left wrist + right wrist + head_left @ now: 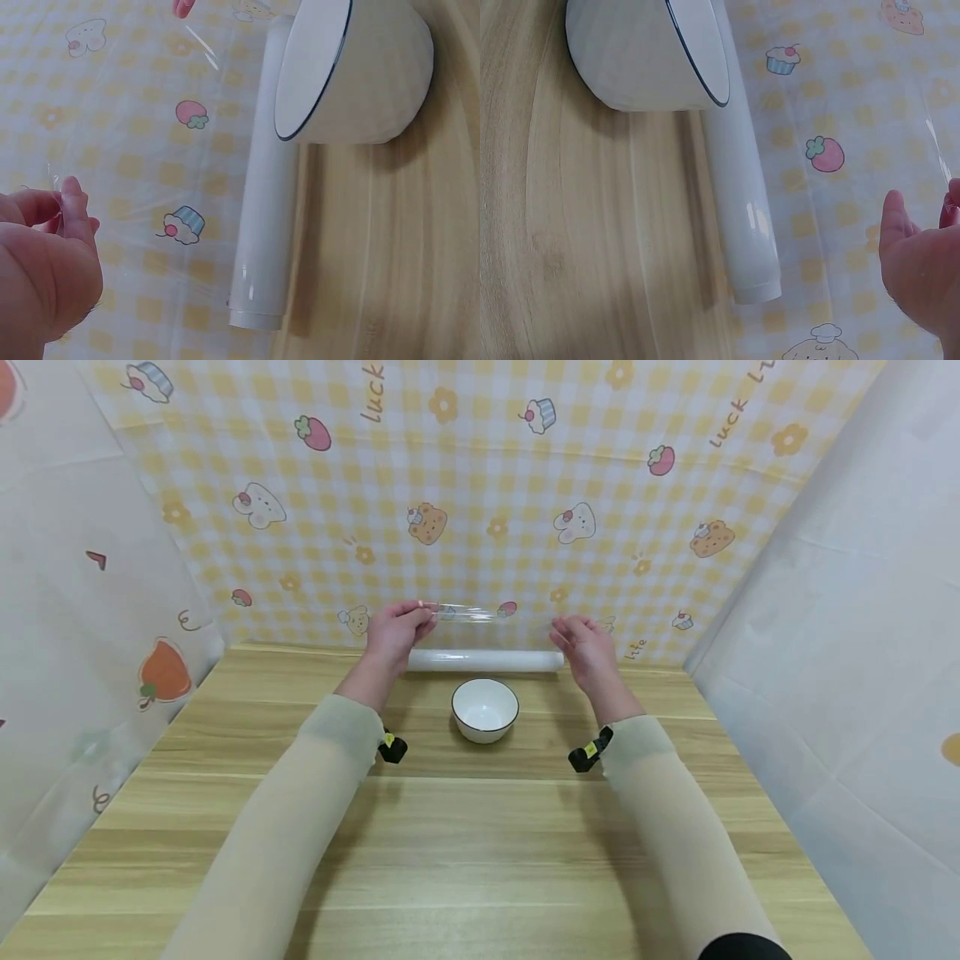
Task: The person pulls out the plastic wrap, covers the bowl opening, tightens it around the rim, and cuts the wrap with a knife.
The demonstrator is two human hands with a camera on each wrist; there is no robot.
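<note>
A thin, clear sheet of cling film is stretched between the two hands, seen mostly by its shiny streaks. My left hand pinches one side of it between thumb and fingertips. At the other side, my right hand holds the film at its fingertips, where a bright streak meets curled fingers in the right wrist view. Below and between the hands lies a white cling film roll, crosswise at the back of the table. A white bowl with a dark rim stands upright in front of the roll.
The wooden table extends toward the person. Behind the roll rises a yellow checked backdrop with cartoon prints. Pale sheets hang along the left and right sides.
</note>
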